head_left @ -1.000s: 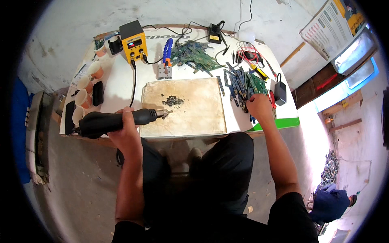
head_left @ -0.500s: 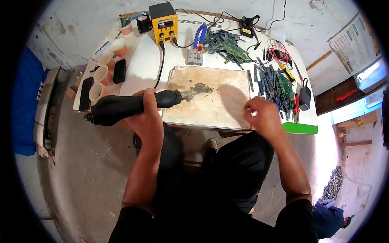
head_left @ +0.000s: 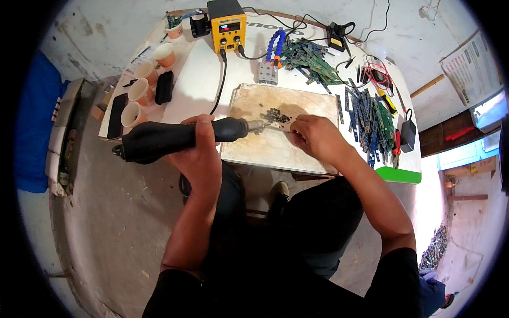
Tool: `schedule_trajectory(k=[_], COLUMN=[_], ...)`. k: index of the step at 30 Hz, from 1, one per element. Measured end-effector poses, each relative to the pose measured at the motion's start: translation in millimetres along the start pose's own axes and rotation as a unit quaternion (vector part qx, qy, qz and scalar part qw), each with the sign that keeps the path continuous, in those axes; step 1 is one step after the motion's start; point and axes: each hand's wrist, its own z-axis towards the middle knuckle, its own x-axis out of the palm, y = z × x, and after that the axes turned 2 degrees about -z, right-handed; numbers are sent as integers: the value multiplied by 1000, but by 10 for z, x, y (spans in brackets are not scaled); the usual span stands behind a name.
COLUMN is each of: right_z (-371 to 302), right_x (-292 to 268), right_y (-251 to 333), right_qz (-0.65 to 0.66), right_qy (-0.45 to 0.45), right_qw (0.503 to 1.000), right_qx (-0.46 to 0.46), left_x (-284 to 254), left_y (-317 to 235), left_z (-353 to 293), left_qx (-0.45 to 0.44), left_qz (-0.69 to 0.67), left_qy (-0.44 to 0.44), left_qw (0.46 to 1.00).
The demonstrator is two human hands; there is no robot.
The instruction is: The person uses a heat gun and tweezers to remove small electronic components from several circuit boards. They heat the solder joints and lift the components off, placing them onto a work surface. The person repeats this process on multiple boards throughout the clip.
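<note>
My left hand (head_left: pixel 204 153) is wrapped round the black handle of a hot-air gun (head_left: pixel 159 142), held level above the near left part of a tan board (head_left: pixel 249 150). Its metal nozzle points right, close to a small heap of dark chips (head_left: pixel 275 115) on the board. On the other side of the nozzle, my right hand (head_left: pixel 318 137) is low over the board, thumb and fingers pinched together. Whatever lies between those fingertips is too small and too hidden to make out.
Narrow circuit-board strips (head_left: pixel 366 119) lie right of the board, with a green pile (head_left: pixel 313 58) behind. A yellow soldering station (head_left: pixel 229 26) stands at the back, cabled to the gun. Paper cups (head_left: pixel 140 91) and a phone (head_left: pixel 117 115) line the left; red-handled pliers (head_left: pixel 396 143) lie right.
My right hand has moved left from the board's right edge to beside the chips and nozzle. The left hand still grips the hot-air gun. The whole view has shifted slightly.
</note>
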Motion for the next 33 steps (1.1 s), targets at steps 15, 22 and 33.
schedule_trajectory(k=[15, 22, 33], right_z=[-197, -164, -309], right_x=[7, -406, -61], right_y=[231, 459, 356], right_qz=[-19, 154, 164], right_qy=[43, -38, -5], right_qw=[999, 973, 962], right_qx=[-8, 167, 220], left_x=[22, 2, 48], left_y=[-81, -106, -130], left_z=[-31, -35, -58], left_qx=[-21, -42, -50], left_qz=[-11, -11, -6], left_qy=[16, 33, 24], left_qw=[1000, 999, 998])
